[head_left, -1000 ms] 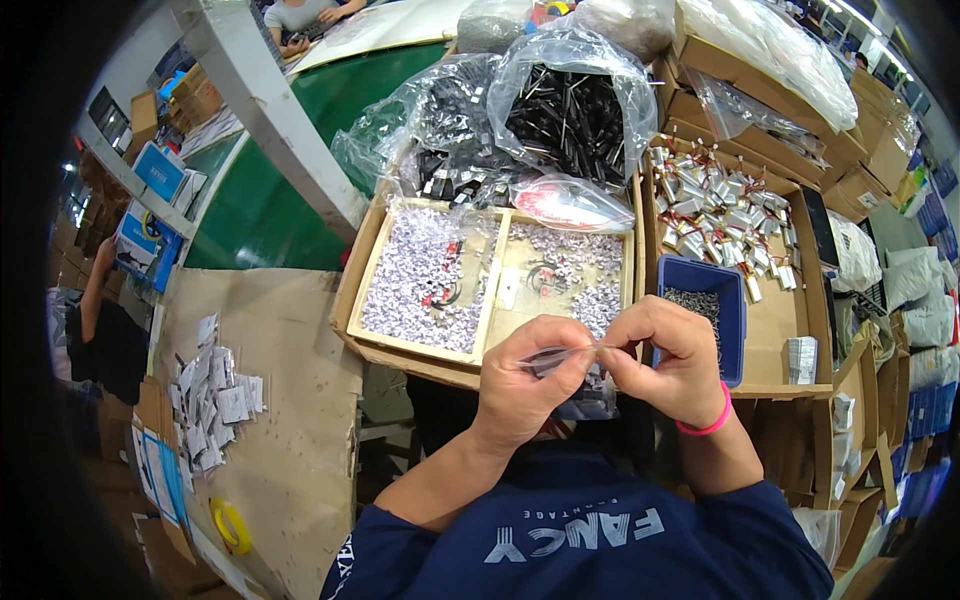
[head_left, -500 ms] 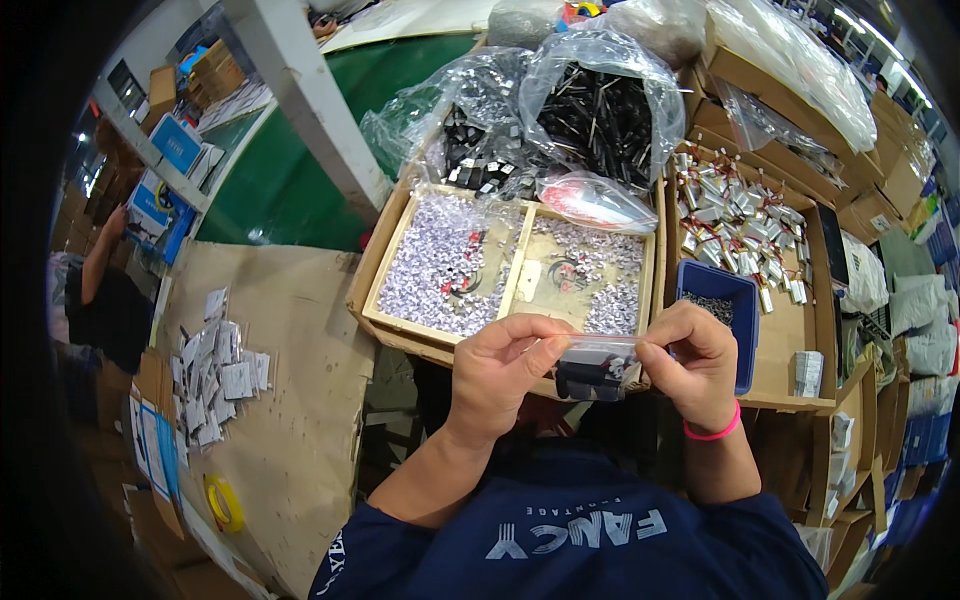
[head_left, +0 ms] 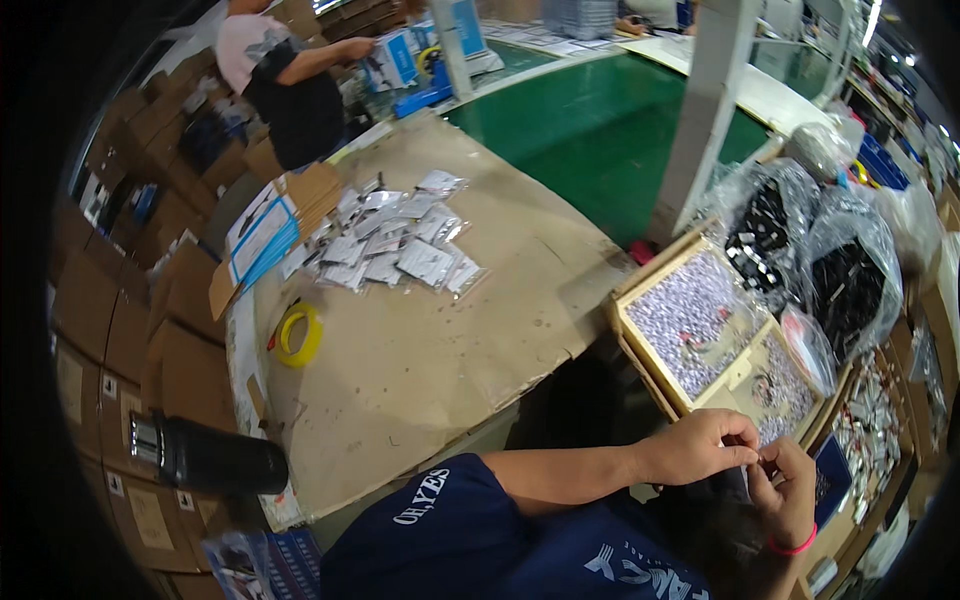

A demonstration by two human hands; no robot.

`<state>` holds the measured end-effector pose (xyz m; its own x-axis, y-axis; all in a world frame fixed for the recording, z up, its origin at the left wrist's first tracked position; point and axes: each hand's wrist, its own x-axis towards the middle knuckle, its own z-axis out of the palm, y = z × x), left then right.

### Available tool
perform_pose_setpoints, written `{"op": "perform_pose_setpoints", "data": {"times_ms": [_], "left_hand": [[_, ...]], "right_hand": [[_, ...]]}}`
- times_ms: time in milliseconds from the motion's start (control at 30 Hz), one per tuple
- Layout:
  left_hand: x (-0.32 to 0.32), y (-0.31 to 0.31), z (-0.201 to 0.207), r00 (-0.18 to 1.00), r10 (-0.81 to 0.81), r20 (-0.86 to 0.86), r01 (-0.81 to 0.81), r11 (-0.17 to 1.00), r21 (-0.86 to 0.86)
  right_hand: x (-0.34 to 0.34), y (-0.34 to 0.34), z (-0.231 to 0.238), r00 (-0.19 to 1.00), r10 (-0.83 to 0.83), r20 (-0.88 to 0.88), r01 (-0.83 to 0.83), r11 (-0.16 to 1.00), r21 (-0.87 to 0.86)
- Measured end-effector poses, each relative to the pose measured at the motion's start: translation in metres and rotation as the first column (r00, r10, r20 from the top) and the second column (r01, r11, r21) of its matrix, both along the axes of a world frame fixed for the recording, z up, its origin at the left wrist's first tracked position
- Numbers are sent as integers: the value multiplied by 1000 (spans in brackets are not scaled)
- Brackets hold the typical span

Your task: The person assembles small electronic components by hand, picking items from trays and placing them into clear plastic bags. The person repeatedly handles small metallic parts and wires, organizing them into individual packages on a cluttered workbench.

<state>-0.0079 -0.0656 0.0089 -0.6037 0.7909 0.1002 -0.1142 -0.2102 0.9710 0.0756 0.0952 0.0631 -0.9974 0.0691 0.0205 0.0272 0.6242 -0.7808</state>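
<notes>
My left hand (head_left: pixel 700 447) and my right hand (head_left: pixel 790 492) meet at the lower right, thumbs and fingertips pinched close together. Between them is a small clear zip bag (head_left: pixel 743 482), mostly hidden by the fingers; its dark contents show only in the earlier frame. Just beyond the hands sits a shallow wooden tray (head_left: pixel 722 384), its two compartments holding many tiny whitish parts. A blue bin (head_left: pixel 832 470) is right beside my right hand. Farther left, a pile of flat filled packets (head_left: pixel 385 238) lies on the cardboard-covered table (head_left: pixel 440 365).
A yellow tape roll (head_left: pixel 299 335) and a black flask (head_left: pixel 215 455) are at the table's left side. Plastic bags of black parts (head_left: pixel 850 290) stand behind the tray. A white post (head_left: pixel 705 110) rises from the green surface (head_left: pixel 590 130). Another person (head_left: pixel 290 85) works at the far left.
The view has swung left, bringing the packet pile and flask into fuller sight and shifting my hands to the lower right. My hands have drawn closer together along the bag's top.
</notes>
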Motion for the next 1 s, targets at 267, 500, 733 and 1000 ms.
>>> {"op": "perform_pose_setpoints", "data": {"times_ms": [267,500,733,1000], "left_hand": [[-20,-20,-4,983,185,5,-184,975,124],[-69,-121,30,69,846,-528,-926,252,282],[-70,-118,20,135,900,-415,-906,282,316],[-38,-50,-4,785,572,-239,-573,816,71]], "right_hand": [[3,0,2,999,46,5,-47,998,50],[-4,14,5,997,6,-80,-11,998,-55],[-20,37,16,986,164,-12,-161,980,117],[-83,93,-12,996,58,-63,-21,880,474]]}}
